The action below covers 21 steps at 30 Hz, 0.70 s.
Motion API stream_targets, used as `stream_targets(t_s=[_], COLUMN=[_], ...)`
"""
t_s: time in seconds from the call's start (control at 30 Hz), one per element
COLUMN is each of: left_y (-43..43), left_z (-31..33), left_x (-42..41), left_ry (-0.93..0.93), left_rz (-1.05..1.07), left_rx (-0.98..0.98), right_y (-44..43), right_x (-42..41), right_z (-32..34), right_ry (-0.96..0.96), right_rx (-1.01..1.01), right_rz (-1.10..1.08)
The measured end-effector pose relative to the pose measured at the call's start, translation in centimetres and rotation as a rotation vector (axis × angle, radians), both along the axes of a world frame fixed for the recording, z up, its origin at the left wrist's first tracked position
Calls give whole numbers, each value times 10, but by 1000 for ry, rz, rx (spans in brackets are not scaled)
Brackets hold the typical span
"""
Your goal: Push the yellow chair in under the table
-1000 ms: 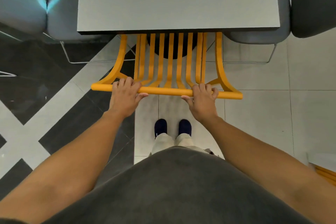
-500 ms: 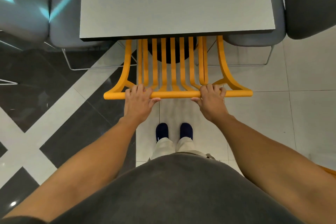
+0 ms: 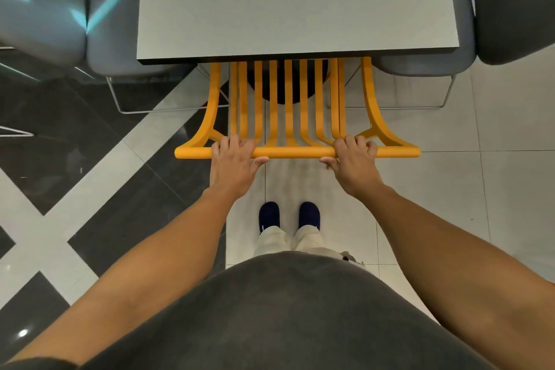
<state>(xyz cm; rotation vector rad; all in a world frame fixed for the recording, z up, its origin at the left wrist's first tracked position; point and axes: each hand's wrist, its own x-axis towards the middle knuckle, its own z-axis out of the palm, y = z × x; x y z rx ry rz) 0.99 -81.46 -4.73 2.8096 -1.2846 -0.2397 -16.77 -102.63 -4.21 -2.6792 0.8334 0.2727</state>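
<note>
The yellow chair point(image 3: 295, 117) has a slatted back and a round top rail, seen from above. Its seat is hidden under the grey table point(image 3: 297, 3); only the backrest sticks out past the table's near edge. My left hand point(image 3: 232, 164) is wrapped over the left part of the top rail. My right hand point(image 3: 354, 161) grips the right part of the same rail. Both arms reach forward from my body.
Grey upholstered chairs point(image 3: 114, 39) on wire frames stand at the table's left, and others point(image 3: 516, 3) at its right. The table's dark round base point(image 3: 282, 90) shows behind the slats. My feet point(image 3: 288, 216) stand on pale tiles; dark tiles with white bands lie to the left.
The chair's top rail has straightened from tilted to level and square to the table edge. Both hands stay on the rail.
</note>
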Motion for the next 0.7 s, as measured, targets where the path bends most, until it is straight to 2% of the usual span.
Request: stream_targets(t_s=[0.53,0.6,0.7], left_y=[-4,-6,-32], left_z=[-3,2,23], left_x=[0,0,16], left_ry=[69,154,402], left_rz=[20,47,252], left_rx=[-2,22,-28], right_y=[-1,-2,-20], right_x=[-2,1,26], right_z=[4,10,32], right_ry=[101,156,164], right_rx=[-96,-45,85], right_rz=[40,57,31])
